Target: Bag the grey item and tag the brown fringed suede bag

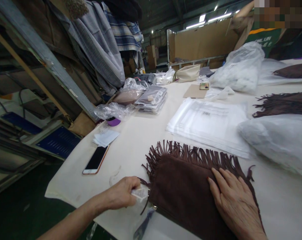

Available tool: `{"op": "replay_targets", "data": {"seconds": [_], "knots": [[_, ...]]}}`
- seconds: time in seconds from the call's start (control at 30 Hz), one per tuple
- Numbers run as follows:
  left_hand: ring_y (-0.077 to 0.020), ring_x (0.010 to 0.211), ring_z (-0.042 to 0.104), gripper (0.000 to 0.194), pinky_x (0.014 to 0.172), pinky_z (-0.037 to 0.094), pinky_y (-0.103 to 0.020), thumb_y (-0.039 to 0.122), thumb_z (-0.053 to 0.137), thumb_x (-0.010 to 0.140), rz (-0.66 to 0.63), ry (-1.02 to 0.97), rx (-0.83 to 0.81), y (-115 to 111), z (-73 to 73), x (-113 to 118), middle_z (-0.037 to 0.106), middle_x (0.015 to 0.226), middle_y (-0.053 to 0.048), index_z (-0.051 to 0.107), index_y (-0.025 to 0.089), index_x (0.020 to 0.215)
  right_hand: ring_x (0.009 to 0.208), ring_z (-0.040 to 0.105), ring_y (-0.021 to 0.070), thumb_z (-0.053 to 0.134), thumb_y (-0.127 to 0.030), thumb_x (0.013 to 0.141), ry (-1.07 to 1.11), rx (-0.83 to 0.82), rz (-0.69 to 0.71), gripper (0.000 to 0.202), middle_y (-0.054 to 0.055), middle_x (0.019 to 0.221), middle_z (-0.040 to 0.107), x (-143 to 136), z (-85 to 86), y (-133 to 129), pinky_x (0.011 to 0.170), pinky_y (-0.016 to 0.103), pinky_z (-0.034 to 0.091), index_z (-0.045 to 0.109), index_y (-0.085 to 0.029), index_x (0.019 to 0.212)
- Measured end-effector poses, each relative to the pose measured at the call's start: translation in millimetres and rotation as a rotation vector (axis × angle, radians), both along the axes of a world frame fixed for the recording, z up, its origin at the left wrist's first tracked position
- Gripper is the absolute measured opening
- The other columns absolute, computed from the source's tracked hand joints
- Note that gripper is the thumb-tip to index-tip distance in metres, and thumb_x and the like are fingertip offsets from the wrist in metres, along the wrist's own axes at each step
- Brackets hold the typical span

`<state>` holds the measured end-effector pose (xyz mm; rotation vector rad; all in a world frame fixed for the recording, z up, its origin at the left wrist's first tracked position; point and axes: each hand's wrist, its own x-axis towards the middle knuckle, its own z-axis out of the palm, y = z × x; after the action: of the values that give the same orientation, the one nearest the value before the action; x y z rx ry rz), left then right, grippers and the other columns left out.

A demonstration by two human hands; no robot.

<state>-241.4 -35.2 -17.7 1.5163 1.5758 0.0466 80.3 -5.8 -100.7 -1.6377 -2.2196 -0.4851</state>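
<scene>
The folded brown fringed scarf (pixel 183 190) lies on the white table (pixel 145 140) close to the near edge, with its long axis going from the near left to the far right and its fringe toward the far side. The right hand (pixel 237 203) rests flat on it, fingers stretched and slightly spread, pointing to the fringe. The left hand (pixel 122 193) is at the left end of the scarf, fingers closed on the thin clear plastic bag (pixel 140 194) which touches that end.
</scene>
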Motion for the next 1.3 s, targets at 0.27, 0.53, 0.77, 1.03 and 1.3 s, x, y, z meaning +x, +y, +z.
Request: {"op": "replay_targets", "data": {"seconds": [0.27,0.53,0.77,1.03,1.3], "knots": [[-0.0097,0.042,0.045,0.023,0.043,0.035,-0.020,0.020,0.053,0.041,0.398,-0.510,-0.343,-2.7,3.8,10.4,0.050,0.051,0.004,0.043,0.017,0.061,0.108,0.056,0.0312,0.033,-0.024,0.091,0.059,0.016,-0.006,0.039,0.018,0.112,0.063,-1.3,-1.1,0.7,0.095,0.050,0.040,0.061,-0.006,0.112],[-0.0163,0.057,0.060,0.033,0.057,0.044,-0.026,0.014,0.056,0.039,0.449,-0.699,-0.411,-9.9,-2.7,10.7,0.066,0.069,-0.006,0.055,0.013,0.072,0.106,0.057,0.0317,0.032,-0.025,0.093,0.055,0.041,0.015,0.040,0.018,0.111,0.064,0.1,0.2,0.7,0.094,0.050,0.041,0.062,-0.006,0.111],[-0.0128,0.061,0.044,0.018,0.054,0.031,-0.022,0.022,0.057,0.049,0.161,-0.249,-0.159,-10.6,-0.3,4.0,0.047,0.061,0.005,0.046,0.018,0.063,0.109,0.055,0.0309,0.035,-0.025,0.091,0.068,0.008,0.001,0.039,0.018,0.114,0.062,-0.6,-0.7,-0.3,0.097,0.049,0.038,0.060,-0.006,0.113],[-0.0188,0.086,0.053,0.009,0.078,0.040,-0.029,0.023,0.049,0.071,-0.151,0.190,0.180,-19.2,3.5,15.6,0.053,0.089,-0.003,0.054,0.018,0.077,0.109,0.054,0.0316,0.031,-0.029,0.092,0.068,0.048,0.024,0.043,0.018,0.112,0.063,0.5,-1.2,0.1,0.096,0.050,0.039,0.061,-0.006,0.112],[-0.0212,0.097,0.055,0.031,0.088,0.043,-0.035,0.028,0.033,0.083,0.071,0.214,0.394,-21.5,-22.1,9.2,0.043,0.122,-0.014,0.056,0.016,0.101,0.105,0.057,0.0344,0.027,-0.029,0.093,0.077,0.075,0.060,0.046,0.020,0.110,0.064,0.4,1.0,0.5,0.092,0.052,0.042,0.062,-0.004,0.110]]}}
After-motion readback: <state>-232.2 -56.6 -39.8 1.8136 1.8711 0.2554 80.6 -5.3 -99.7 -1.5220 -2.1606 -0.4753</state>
